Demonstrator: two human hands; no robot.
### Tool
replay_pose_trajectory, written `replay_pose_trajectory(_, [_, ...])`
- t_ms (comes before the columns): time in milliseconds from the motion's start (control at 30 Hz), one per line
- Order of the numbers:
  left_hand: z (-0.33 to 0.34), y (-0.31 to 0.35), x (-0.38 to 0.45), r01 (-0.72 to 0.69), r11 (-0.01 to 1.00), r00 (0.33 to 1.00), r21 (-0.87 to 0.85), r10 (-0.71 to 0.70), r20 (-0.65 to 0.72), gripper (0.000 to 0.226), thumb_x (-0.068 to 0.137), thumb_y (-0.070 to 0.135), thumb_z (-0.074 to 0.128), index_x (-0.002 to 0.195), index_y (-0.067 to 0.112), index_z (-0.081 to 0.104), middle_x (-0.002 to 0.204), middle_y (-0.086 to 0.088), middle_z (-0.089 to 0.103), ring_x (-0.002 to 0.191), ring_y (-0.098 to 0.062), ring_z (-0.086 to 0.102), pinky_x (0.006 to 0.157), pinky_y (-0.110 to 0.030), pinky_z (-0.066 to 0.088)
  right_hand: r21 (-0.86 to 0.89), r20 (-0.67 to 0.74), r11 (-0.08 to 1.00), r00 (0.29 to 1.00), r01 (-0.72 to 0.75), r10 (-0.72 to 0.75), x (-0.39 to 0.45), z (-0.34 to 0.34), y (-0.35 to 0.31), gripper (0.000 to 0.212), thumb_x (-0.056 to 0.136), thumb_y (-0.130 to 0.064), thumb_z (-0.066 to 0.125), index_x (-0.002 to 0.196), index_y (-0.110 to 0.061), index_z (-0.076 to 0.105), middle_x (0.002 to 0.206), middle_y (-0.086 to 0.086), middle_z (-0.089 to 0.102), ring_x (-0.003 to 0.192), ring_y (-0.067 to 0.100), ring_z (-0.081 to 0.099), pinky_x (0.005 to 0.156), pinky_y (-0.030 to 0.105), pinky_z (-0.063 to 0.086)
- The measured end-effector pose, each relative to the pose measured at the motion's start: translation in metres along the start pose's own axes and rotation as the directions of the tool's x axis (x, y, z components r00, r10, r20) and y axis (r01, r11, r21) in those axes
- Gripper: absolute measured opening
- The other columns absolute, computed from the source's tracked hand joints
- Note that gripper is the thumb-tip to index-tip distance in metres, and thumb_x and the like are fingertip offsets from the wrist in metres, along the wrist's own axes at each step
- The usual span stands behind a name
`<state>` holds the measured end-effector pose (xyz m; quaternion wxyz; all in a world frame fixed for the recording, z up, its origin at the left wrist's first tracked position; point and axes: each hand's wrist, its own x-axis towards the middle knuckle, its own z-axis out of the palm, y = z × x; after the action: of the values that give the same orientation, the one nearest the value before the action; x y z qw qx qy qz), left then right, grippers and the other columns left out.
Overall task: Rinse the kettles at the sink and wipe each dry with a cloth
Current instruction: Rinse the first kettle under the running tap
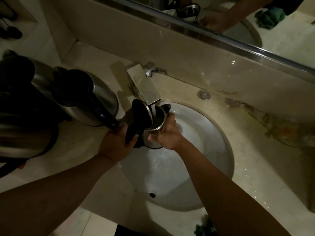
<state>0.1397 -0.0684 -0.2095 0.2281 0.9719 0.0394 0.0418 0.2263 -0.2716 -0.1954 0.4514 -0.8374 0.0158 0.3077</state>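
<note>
A steel kettle [157, 116] with its black lid [141, 113] flipped open is held over the white sink [213, 133], right under the square chrome tap [146, 87]. Water runs from the tap into the kettle's mouth. My left hand [117, 142] grips its black handle. My right hand [167, 133] wraps the steel body from the right. Two more steel kettles with black handles stand on the counter at the left, one [95, 99] near the tap and one [22, 120] at the frame's edge. A green cloth [205, 227] lies by the sink's near rim.
A mirror [238, 23] with a chrome frame runs along the back wall. A round chrome knob [204, 95] sits behind the basin. A clear glass dish [293, 133] rests on the beige counter at the right. The sink's overflow hole [152, 195] faces me.
</note>
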Motion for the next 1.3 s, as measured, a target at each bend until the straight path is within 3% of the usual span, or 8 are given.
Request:
replay_pose_trajectory(433, [0.0026,-0.0051,0.0003,0.015,1.000,0.999,-0.012,-0.014,0.030,0.057,0.087,0.052,0.055,0.115,0.004,0.064,0.091,-0.020,0.072,0.082,-0.040,0.069,0.075,-0.041,0.057,0.006,-0.003,1.000,1.000,-0.003,0.003,0.0026,0.0009,0.0046,0.118,0.037,-0.057,0.081,0.137,-0.030,0.023,0.140,0.003,0.043,0.132,0.027,0.047,0.107,0.046,0.052])
replay_pose_trajectory(700, [-0.0010,-0.0009,0.0007,0.011,1.000,1.000,-0.024,-0.011,0.006,0.046,0.087,0.050,0.056,0.108,0.010,0.057,0.084,-0.019,0.070,0.075,-0.039,0.069,0.070,-0.040,0.058,-0.003,-0.017,1.000,1.000,0.000,0.000,0.0075,0.0053,0.0098,0.119,0.039,-0.057,0.086,0.136,-0.033,0.023,0.141,0.003,0.044,0.133,0.026,0.049,0.106,0.046,0.053])
replay_pose_trajectory(1067, [-0.0003,-0.0016,0.0011,-0.011,1.000,1.000,-0.024,0.011,0.002,0.050,0.086,0.048,0.056,0.108,0.004,0.063,0.082,-0.019,0.071,0.072,-0.039,0.069,0.067,-0.040,0.057,-0.017,-0.009,1.000,1.000,0.014,-0.014,0.0036,0.0025,0.0050,0.121,0.039,-0.060,0.082,0.139,-0.029,0.022,0.141,0.004,0.043,0.133,0.026,0.048,0.107,0.045,0.052])
replay_pose_trajectory(1300, [-0.0003,-0.0032,0.0016,0.003,0.999,1.000,-0.042,-0.002,0.024,0.057,0.087,0.050,0.055,0.112,0.001,0.065,0.088,-0.020,0.072,0.081,-0.040,0.070,0.074,-0.044,0.057,-0.010,-0.002,1.000,1.000,-0.006,0.006,0.0014,0.0021,0.0043,0.122,0.038,-0.061,0.081,0.140,-0.030,0.022,0.142,0.004,0.043,0.133,0.027,0.048,0.108,0.045,0.052])
